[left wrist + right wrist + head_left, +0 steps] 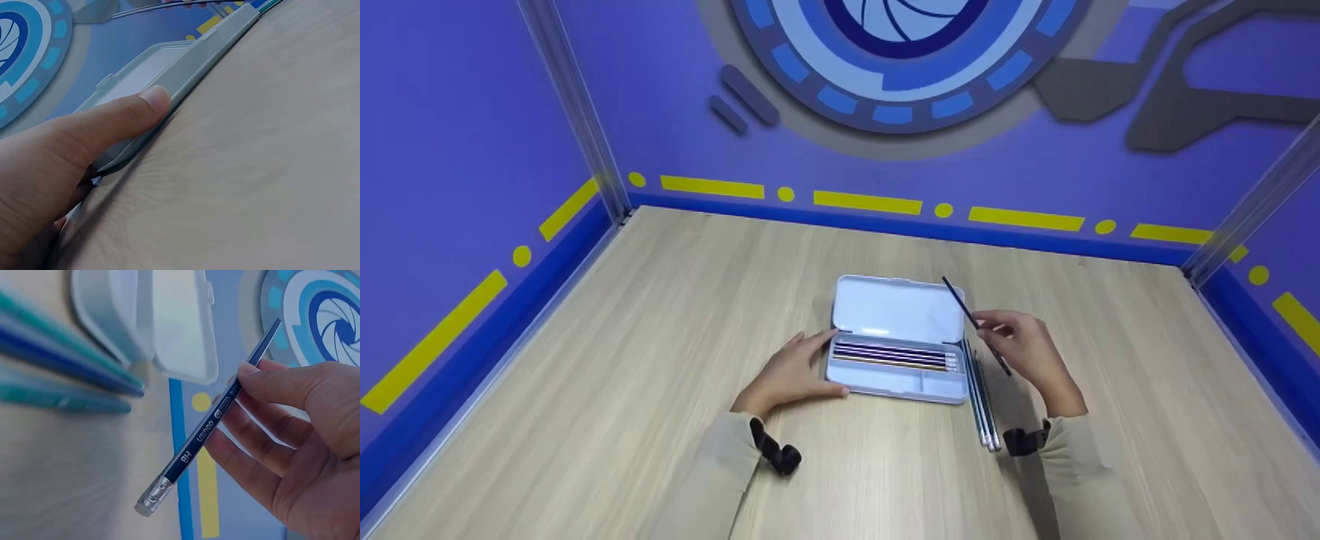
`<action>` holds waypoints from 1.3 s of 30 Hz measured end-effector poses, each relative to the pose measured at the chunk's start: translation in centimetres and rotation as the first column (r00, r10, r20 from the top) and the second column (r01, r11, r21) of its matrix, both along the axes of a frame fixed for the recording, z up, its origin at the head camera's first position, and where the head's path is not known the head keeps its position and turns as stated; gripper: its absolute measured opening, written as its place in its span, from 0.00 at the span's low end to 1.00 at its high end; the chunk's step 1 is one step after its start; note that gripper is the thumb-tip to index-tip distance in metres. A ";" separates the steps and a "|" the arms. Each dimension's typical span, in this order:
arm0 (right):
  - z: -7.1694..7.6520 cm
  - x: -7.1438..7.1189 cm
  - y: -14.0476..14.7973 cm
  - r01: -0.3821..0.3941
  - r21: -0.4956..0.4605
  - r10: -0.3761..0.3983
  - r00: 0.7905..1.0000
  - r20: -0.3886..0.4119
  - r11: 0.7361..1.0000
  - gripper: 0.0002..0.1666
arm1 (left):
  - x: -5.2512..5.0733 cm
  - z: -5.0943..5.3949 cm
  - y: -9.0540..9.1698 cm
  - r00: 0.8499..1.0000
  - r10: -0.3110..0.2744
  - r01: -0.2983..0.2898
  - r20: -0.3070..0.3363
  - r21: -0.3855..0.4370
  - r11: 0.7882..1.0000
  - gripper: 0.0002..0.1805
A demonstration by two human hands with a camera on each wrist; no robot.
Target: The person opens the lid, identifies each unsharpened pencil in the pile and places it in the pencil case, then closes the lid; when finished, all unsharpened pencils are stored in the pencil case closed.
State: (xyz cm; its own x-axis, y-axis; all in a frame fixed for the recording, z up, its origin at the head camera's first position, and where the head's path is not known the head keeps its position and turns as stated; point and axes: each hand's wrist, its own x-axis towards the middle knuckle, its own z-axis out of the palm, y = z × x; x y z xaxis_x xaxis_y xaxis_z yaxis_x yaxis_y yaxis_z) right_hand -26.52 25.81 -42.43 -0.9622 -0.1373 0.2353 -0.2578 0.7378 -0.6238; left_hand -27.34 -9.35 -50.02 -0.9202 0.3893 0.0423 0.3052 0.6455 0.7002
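Observation:
An open pale pencil case [877, 379] lies on the table with its lid [896, 307] tipped back. My left hand [791, 375] holds its left end, thumb on the front edge and fingers near the hinge. In the left wrist view the thumb [129, 115] presses the case's side wall. Several striped pencils [892, 356] lie side by side in the rear compartment. With thumb and fingers, my right hand [1027, 349] pinches a dark HB pencil [197, 439] in the air, right of the case. Its silver ferrule and eraser [152, 498] point down toward the table side.
Several loose green and blue pencils [981, 405] lie along the right side of the case, eraser ends toward me. The wooden table [697, 300] is bounded by blue printed walls [675, 135] behind and at both sides.

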 end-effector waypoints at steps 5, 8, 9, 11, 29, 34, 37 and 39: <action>0.5 -0.5 -1.3 -0.055 0.034 0.057 0.997 -0.061 0.998 0.18 | 0.0 0.0 0.0 1.000 0.015 -0.015 0.012 0.003 1.000 0.57; 0.8 -0.8 -2.0 -0.084 0.051 0.088 0.993 -0.084 0.995 0.17 | -0.1 0.0 0.0 1.000 0.022 -0.022 0.015 0.004 1.000 0.58; 0.9 -0.9 -2.3 -0.093 0.055 0.098 0.991 -0.086 0.994 0.16 | -0.1 -0.1 0.0 1.000 0.023 -0.024 0.014 0.005 1.000 0.58; 1.0 -1.0 -2.8 -0.115 0.058 0.120 0.989 -0.086 0.992 0.16 | -0.1 -0.1 0.0 1.000 0.026 -0.026 0.014 0.004 1.000 0.58; 1.4 -1.8 -7.0 -0.266 0.182 0.258 0.964 0.068 0.947 0.17 | -0.2 -0.2 -0.1 0.999 -0.004 0.004 -0.032 -0.005 1.000 0.58; 1.3 -2.1 -8.1 -0.281 0.227 0.260 0.958 0.119 0.932 0.17 | -0.2 -0.1 -0.1 0.999 -0.007 0.007 -0.034 -0.004 1.000 0.58; 1.2 -2.3 -8.6 -0.311 0.253 0.283 0.949 0.140 0.916 0.18 | -0.2 -0.1 0.0 0.999 -0.011 0.011 -0.038 -0.001 1.000 0.58; 1.2 -2.4 -9.0 -0.320 0.274 0.285 0.945 0.160 0.907 0.18 | -0.2 0.0 0.0 0.999 -0.008 0.008 -0.032 0.000 1.000 0.58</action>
